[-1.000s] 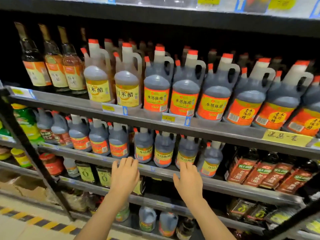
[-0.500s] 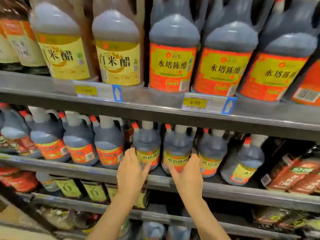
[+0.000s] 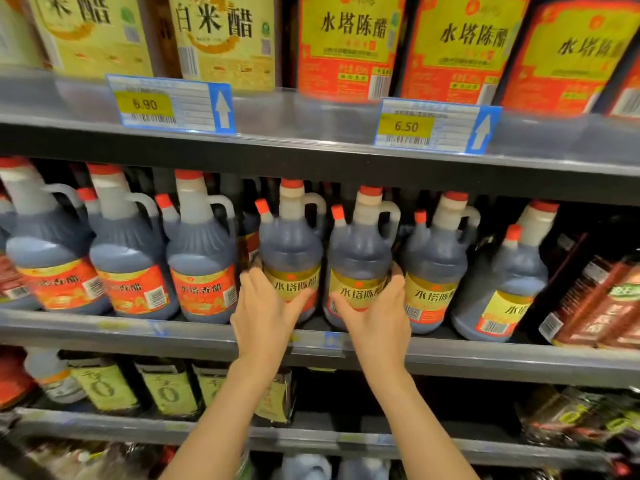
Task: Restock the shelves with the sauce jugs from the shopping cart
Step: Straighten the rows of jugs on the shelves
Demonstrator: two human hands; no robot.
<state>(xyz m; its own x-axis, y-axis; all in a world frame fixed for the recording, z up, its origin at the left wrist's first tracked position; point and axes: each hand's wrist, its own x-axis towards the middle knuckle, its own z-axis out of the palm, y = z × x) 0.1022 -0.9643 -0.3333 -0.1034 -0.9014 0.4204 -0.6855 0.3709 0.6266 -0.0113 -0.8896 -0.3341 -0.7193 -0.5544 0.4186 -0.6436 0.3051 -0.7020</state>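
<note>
Shelf (image 3: 207, 336) fills your view now: you've closed in, left hand (image 3: 265, 315) and right hand (image 3: 379, 317) each gripping a jug, left jug (image 3: 292, 251) and right jug (image 3: 360, 258).

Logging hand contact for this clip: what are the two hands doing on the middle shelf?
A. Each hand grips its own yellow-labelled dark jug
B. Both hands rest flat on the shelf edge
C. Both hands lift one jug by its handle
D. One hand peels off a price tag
A: the left hand wraps the left yellow-labelled jug and the right hand wraps the neighbouring jug, both standing on the middle shelf.
</note>
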